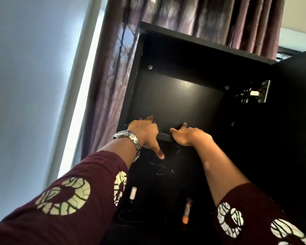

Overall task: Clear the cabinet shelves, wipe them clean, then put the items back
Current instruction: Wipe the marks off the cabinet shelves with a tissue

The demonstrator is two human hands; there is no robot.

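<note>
white tube (pixel 133 192) and orange tube (pixel 187 213) stand low in the black cabinet (pixel 184 55) | left hand (pixel 146 133) with watch (pixel 129 138) and right hand (pixel 189 137) rest on front edge of the upper shelf (pixel 166 136), fingers stretched flat, holding nothing | door hinge (pixel 254 93) at right | curtain (pixel 113 68) behind

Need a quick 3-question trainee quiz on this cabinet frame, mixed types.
1. True or false: the cabinet door is closed.
2. Which wrist wears the watch? A) left B) right
3. Fill in: the left hand and right hand rest on the front ____ of the shelf.
Key: 1 false; 2 A; 3 edge.
</note>
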